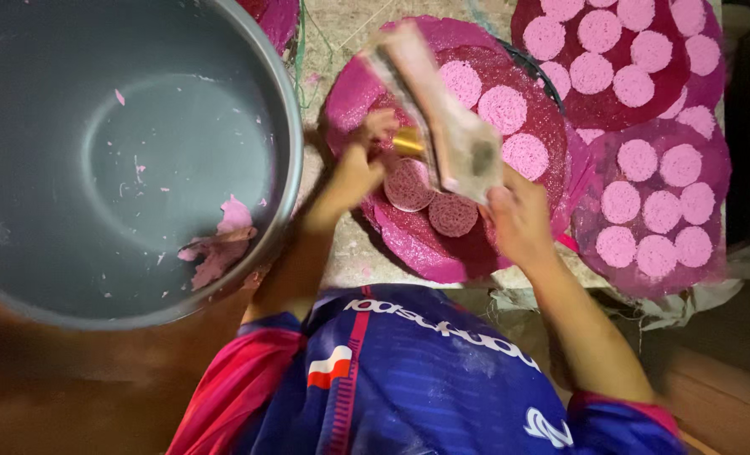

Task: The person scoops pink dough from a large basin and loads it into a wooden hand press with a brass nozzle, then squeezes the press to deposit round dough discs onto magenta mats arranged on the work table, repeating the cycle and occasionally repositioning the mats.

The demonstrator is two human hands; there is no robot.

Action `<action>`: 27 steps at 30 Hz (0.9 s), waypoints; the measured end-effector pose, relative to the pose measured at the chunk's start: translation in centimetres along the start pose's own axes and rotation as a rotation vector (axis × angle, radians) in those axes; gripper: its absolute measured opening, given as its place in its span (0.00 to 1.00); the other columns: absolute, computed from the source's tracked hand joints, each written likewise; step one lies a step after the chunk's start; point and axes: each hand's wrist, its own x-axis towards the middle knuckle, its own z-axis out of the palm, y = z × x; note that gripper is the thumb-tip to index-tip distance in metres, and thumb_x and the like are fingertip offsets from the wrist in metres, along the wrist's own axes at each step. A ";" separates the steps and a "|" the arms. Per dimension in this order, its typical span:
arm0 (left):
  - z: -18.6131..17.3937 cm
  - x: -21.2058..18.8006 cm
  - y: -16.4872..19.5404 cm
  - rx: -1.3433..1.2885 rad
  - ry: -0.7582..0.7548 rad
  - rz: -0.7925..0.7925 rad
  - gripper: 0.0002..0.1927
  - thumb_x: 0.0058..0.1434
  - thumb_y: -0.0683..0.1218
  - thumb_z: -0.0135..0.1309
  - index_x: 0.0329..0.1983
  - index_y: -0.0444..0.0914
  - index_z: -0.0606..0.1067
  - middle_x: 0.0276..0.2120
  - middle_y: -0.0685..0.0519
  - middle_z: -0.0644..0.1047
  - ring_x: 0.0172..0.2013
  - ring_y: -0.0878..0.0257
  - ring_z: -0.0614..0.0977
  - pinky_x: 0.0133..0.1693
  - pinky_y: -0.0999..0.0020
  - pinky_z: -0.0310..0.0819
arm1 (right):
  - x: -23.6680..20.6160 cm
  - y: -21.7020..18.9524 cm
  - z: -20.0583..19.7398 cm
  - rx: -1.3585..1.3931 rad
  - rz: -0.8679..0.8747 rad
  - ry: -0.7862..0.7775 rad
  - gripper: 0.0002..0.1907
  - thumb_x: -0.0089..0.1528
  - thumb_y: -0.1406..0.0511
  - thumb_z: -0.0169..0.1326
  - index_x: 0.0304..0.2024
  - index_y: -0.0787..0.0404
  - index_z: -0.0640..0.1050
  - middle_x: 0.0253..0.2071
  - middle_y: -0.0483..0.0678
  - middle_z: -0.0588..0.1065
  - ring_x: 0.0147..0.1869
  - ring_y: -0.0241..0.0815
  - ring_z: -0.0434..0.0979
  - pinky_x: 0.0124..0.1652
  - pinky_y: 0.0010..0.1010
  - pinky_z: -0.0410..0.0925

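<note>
Big grey pot (97,160) nearest, pink batter scraps inside.
L hand (360,168) fingers pinch brass cup (407,141); R hand (518,221) grips blurred flat tool (442,118), fingers curled. Wet pink discs (429,198) prob soft, fragile: lift w/ mesh tray (408,244) rim.

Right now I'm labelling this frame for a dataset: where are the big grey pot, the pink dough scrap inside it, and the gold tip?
Grey pot (295,126), head view, on its right rim.
Pink dough scrap (221,244), head view, its middle.
Gold tip (408,141), head view, its middle.
</note>
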 end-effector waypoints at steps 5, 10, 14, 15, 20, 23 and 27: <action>1.5 -2.7 0.5 0.662 -0.304 -0.003 0.66 0.41 0.51 0.76 0.74 0.40 0.44 0.66 0.35 0.63 0.66 0.40 0.60 0.63 0.39 0.52 | -3.2 2.5 -2.3 0.281 -0.116 0.156 0.42 0.68 0.33 0.39 0.46 0.66 0.72 0.29 0.44 0.71 0.27 0.34 0.69 0.26 0.28 0.62; 1.4 -1.5 1.1 0.519 -0.363 -0.151 0.66 0.46 0.52 0.75 0.78 0.46 0.41 0.67 0.43 0.67 0.67 0.42 0.62 0.64 0.36 0.51 | -6.6 6.2 -5.1 0.397 -0.126 0.282 0.41 0.70 0.34 0.38 0.50 0.66 0.71 0.30 0.47 0.69 0.25 0.37 0.68 0.27 0.30 0.62; 2.0 1.9 1.3 0.496 -0.252 -0.154 0.68 0.47 0.53 0.77 0.78 0.47 0.40 0.67 0.44 0.68 0.68 0.40 0.61 0.65 0.36 0.50 | -9.2 8.2 -7.2 0.510 -0.086 0.385 0.38 0.71 0.36 0.39 0.58 0.64 0.68 0.36 0.48 0.68 0.29 0.39 0.66 0.27 0.32 0.61; 2.5 2.9 1.3 0.517 -0.208 -0.137 0.68 0.46 0.53 0.77 0.78 0.48 0.41 0.66 0.45 0.69 0.68 0.41 0.63 0.65 0.37 0.53 | -9.8 8.5 -7.5 0.544 -0.077 0.408 0.37 0.72 0.37 0.39 0.59 0.63 0.67 0.35 0.49 0.67 0.29 0.40 0.66 0.29 0.33 0.61; 5.3 6.2 1.8 0.689 -0.228 -0.173 0.70 0.39 0.51 0.77 0.78 0.49 0.43 0.70 0.44 0.63 0.68 0.41 0.61 0.65 0.40 0.55 | -12.1 9.6 -8.9 0.563 -0.079 0.462 0.39 0.71 0.36 0.36 0.62 0.61 0.65 0.34 0.50 0.67 0.30 0.41 0.66 0.30 0.33 0.61; 6.2 6.5 2.4 0.656 -0.291 -0.212 0.71 0.37 0.52 0.78 0.78 0.49 0.44 0.71 0.46 0.62 0.71 0.41 0.57 0.67 0.40 0.51 | -13.3 9.9 -10.2 0.538 -0.097 0.465 0.40 0.68 0.36 0.37 0.65 0.60 0.64 0.38 0.49 0.68 0.28 0.39 0.66 0.28 0.31 0.61; 7.8 5.6 6.2 0.733 -0.282 -0.226 0.71 0.41 0.58 0.81 0.77 0.44 0.43 0.70 0.37 0.56 0.71 0.38 0.52 0.66 0.40 0.44 | -13.4 9.5 -12.3 0.429 -0.169 0.322 0.39 0.69 0.35 0.37 0.53 0.63 0.72 0.30 0.44 0.70 0.27 0.37 0.67 0.28 0.31 0.60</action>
